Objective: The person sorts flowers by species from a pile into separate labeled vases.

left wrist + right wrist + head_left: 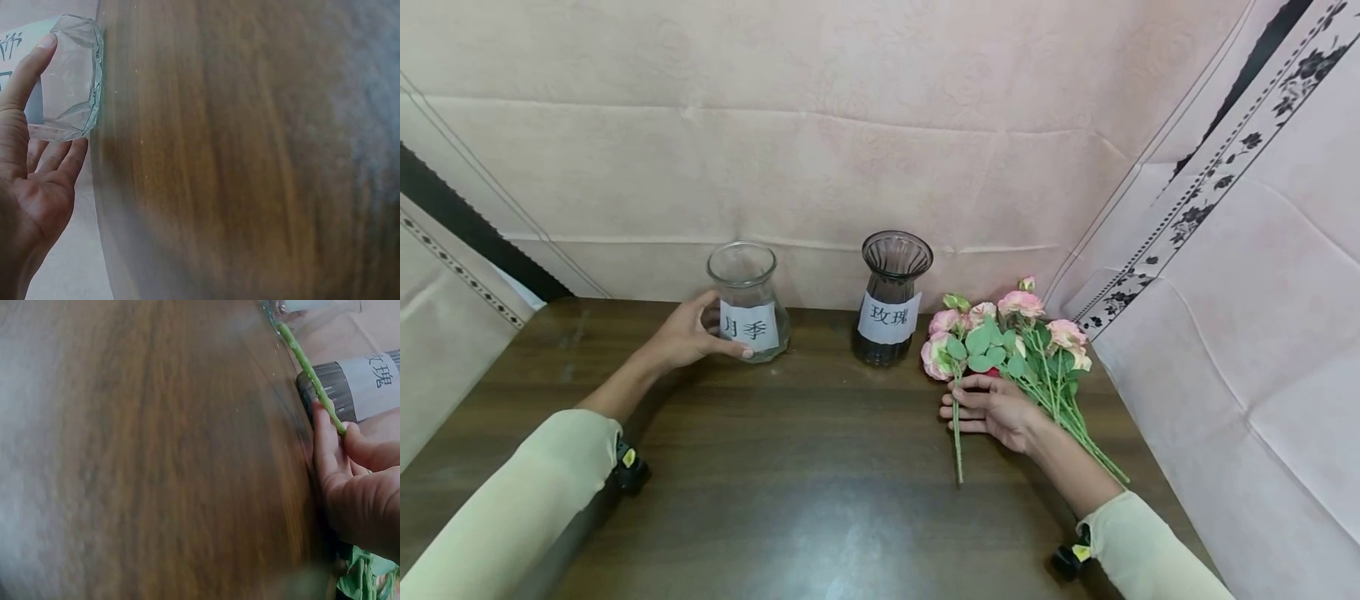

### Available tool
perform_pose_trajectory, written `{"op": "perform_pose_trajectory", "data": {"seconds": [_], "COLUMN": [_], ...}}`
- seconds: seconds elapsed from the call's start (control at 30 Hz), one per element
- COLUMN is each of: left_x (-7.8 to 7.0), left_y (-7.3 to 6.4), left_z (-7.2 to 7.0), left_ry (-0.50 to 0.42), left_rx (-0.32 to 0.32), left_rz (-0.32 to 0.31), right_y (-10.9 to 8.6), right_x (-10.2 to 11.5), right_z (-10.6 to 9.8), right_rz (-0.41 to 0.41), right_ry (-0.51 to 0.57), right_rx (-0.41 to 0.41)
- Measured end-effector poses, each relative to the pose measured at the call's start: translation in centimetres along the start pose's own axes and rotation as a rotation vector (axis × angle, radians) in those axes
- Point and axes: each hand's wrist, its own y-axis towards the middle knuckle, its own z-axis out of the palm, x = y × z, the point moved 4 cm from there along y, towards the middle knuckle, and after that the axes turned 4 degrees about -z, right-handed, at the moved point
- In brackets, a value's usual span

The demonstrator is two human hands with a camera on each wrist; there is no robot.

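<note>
A clear glass vase (pixel 778 321) with a white paper label (pixel 750 327) stands toward the left at the table's back. My left hand (pixel 688 335) holds its side, thumb across the label and the other fingers behind the glass. In the left wrist view, the thumb presses the label by the vase's thick base (pixel 78 75). My right hand (pixel 1003 414) pinches the green stem (pixel 957 454) of a pink rose (pixel 937 357) between thumb and fingers. The stem's cut end points toward me. In the right wrist view, the stem (pixel 305 364) crosses in front of the dark vase.
A dark grey, fluted vase (pixel 887 275) with a white label stands right of the clear one. Several pink flowers (pixel 1021 304) with long green stems (pixel 1086 437) lie at the right, beside my right forearm. A patterned cloth (pixel 880 167) hangs behind the wooden table (pixel 820 467).
</note>
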Motion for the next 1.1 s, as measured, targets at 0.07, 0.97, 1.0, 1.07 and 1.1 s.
{"op": "perform_pose_trajectory", "data": {"seconds": [0.07, 0.97, 1.0, 1.07, 1.1], "left_x": [0.0, 0.0, 0.0, 0.1, 0.2], "left_y": [0.1, 0.2, 0.2, 0.2, 0.2], "left_z": [0.0, 0.0, 0.0, 0.0, 0.0], "left_ry": [0.003, 0.021, 0.023, 0.020, 0.017], "left_rx": [0.000, -0.015, -0.014, -0.012, -0.012], "left_rz": [0.003, 0.004, 0.003, 0.002, 0.000], "right_y": [0.1, 0.6, 0.7, 0.7, 0.8], "right_x": [0.0, 2.8, 3.0, 3.4, 3.6], "right_z": [0.2, 2.9, 2.9, 3.0, 3.1], "right_rz": [-0.018, -0.277, -0.293, -0.314, -0.325], "right_ry": [0.020, 0.222, 0.241, 0.271, 0.287], "right_rx": [-0.009, -0.293, -0.308, -0.332, -0.349]}}
